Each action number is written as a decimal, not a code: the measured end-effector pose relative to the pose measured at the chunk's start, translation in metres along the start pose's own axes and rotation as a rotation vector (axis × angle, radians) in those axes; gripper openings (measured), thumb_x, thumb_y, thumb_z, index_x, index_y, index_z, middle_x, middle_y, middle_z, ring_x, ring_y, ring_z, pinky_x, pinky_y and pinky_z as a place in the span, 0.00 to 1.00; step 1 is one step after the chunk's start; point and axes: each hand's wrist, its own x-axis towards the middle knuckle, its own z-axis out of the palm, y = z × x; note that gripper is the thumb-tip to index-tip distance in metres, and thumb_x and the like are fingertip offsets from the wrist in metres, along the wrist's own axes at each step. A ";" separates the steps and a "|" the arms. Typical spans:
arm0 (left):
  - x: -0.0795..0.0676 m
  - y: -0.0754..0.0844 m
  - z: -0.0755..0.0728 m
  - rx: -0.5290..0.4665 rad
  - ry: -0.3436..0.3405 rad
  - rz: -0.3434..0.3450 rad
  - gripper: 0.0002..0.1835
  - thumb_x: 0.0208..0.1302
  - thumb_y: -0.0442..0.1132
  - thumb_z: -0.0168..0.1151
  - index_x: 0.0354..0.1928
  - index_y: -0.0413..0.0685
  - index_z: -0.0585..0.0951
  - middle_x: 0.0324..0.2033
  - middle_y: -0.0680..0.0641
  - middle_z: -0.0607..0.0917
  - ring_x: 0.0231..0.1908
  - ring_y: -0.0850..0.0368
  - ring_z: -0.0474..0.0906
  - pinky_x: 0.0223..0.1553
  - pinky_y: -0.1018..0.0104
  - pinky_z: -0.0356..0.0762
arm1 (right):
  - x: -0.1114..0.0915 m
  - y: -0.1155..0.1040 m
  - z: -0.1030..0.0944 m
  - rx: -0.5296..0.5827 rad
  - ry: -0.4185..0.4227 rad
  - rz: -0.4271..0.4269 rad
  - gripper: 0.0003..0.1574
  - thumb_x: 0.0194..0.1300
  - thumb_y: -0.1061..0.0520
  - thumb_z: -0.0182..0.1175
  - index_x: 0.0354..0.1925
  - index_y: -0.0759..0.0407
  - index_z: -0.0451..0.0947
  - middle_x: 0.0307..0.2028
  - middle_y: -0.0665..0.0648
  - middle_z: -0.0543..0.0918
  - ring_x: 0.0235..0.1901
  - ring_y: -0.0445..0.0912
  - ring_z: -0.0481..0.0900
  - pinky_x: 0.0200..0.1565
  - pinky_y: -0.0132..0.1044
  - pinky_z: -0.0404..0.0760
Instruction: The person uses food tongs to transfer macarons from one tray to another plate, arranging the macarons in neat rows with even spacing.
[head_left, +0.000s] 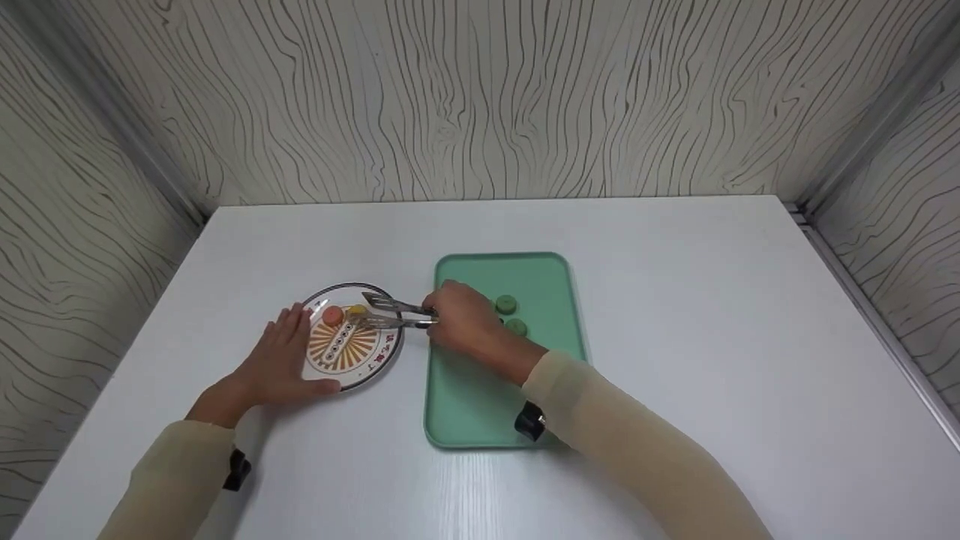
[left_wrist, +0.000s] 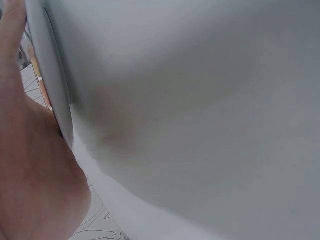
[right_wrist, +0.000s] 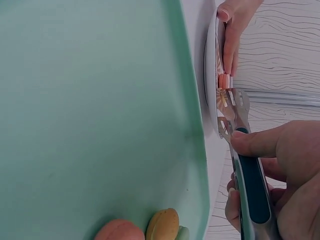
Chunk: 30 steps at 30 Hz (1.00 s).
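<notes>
My right hand (head_left: 466, 319) grips a pair of metal tongs (head_left: 409, 323) with dark handle panels, reaching left across the tray. Their slotted tips are spread over a white plate (head_left: 379, 364) with a sunburst print. Close by the tips lies a yellow macaron (head_left: 358, 309); whether they touch it, I cannot tell. Beside it on the plate is an orange-pink macaron (head_left: 333, 316). My left hand (head_left: 279, 364) rests at the plate's left side, fingers extended along the rim and thumb stretched toward the near edge. The left wrist view shows mostly the tabletop and plate edge.
A green tray (head_left: 465, 405) lies right of the plate, holding green macarons (head_left: 516, 327). The right wrist view also shows a pink macaron (right_wrist: 120, 231) and a yellow-orange macaron (right_wrist: 163, 225) there. Patterned panels (head_left: 480, 105) enclose the white table (head_left: 675, 300).
</notes>
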 end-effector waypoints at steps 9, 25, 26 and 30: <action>0.001 0.005 -0.001 0.031 -0.028 -0.034 0.72 0.53 0.74 0.65 0.77 0.25 0.42 0.78 0.27 0.39 0.77 0.28 0.33 0.74 0.33 0.36 | -0.008 0.001 -0.007 -0.036 -0.029 0.017 0.16 0.62 0.64 0.64 0.49 0.60 0.88 0.40 0.56 0.84 0.40 0.47 0.77 0.43 0.43 0.81; 0.001 0.011 -0.006 0.032 -0.023 -0.016 0.71 0.54 0.72 0.66 0.76 0.23 0.42 0.77 0.25 0.40 0.76 0.27 0.34 0.74 0.32 0.38 | -0.023 0.005 -0.019 -0.062 -0.042 0.025 0.17 0.64 0.62 0.68 0.51 0.56 0.88 0.38 0.53 0.81 0.40 0.45 0.76 0.36 0.39 0.79; 0.001 0.011 -0.006 0.032 -0.022 -0.015 0.71 0.54 0.72 0.66 0.76 0.23 0.42 0.77 0.25 0.40 0.76 0.27 0.34 0.74 0.32 0.38 | -0.024 0.005 -0.020 -0.058 -0.043 0.026 0.17 0.64 0.62 0.68 0.52 0.56 0.88 0.38 0.53 0.81 0.40 0.45 0.76 0.37 0.39 0.79; 0.001 0.010 -0.006 0.033 -0.020 -0.013 0.71 0.54 0.72 0.66 0.76 0.23 0.43 0.77 0.25 0.40 0.76 0.27 0.34 0.74 0.33 0.38 | -0.028 0.007 -0.024 -0.058 -0.046 0.023 0.17 0.65 0.61 0.68 0.53 0.56 0.87 0.38 0.53 0.80 0.39 0.45 0.75 0.39 0.40 0.80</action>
